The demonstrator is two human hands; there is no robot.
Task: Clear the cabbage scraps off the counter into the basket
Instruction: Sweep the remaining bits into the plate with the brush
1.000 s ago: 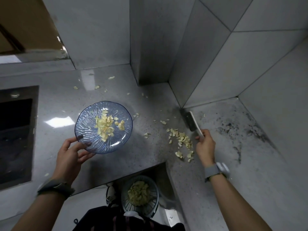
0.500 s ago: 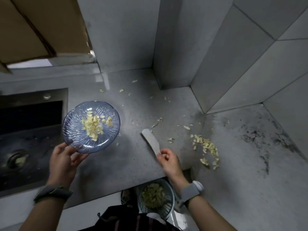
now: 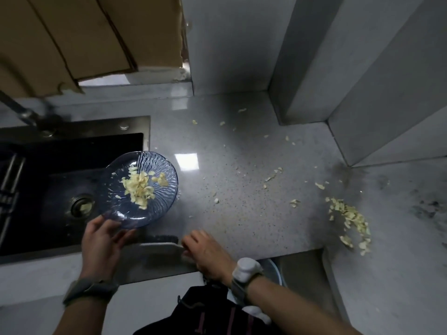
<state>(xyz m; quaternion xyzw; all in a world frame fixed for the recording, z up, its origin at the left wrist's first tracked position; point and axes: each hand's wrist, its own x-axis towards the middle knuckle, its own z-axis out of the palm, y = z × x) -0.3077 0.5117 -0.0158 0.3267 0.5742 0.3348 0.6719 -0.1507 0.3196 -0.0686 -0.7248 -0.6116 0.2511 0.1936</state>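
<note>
Head view, hands first. Noted left hand point(image 3: 104, 240) pinching the near rim of a round blue ribbed glass plate point(image 3: 150, 213), thumb on top, fingers underneath; plate raised over the join of dark sink point(image 3: 60, 160) and grey speckled desk point(image 3: 229, 213). Noted right hand point(image 3: 208, 252) curled round the end of a flat grey blade point(image 3: 157, 249), blurred, laid along the near desk edge. Heap of pale yellow cabbage scraps point(image 3: 139, 187) on the plate; larger pile point(image 3: 348, 218) far right on the desk, loose bits scattered between. Below the desk edge, round basket point(image 3: 275, 269), only a sliver of rim showing behind the right wrist. Judged scraps light, limp, probably damp, apt to cling and scatter: better scraped or tipped than picked. Judged plate fragile and smooth: keep hold at rim, tip slowly over basket.
</note>
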